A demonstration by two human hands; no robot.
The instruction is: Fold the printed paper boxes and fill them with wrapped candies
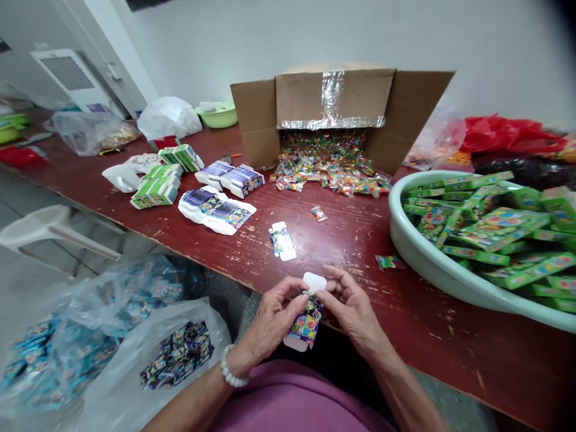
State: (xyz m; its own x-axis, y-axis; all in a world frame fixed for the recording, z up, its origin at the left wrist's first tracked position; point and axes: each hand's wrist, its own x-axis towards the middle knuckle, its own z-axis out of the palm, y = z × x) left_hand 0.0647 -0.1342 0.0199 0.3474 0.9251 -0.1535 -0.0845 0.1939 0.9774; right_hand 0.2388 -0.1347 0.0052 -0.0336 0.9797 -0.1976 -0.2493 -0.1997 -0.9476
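Note:
A small printed carton (308,324), purple with colourful pictures, is held upright at the table's front edge with white flaps out at its top and bottom. My left hand (279,312) pinches its upper left side between thumb and fingers. On the other side, my right hand (353,309) has thumb and forefinger closed at the carton's top opening, its other fingers loosely curled. Whether anything tiny is between the fingertips cannot be made out. Just beyond lies a flattened carton (281,241). A wrapped candy (319,213) and a green packet (389,261) lie farther right.
An opened cardboard box (335,99) spills wrapped candies (333,168) onto the table. At right, a pale green basin (432,282) holds green cartons. Purple carton stacks (230,178) and green ones (157,185) stand left. Below are plastic bags (121,354) of packets and a white stool (40,231).

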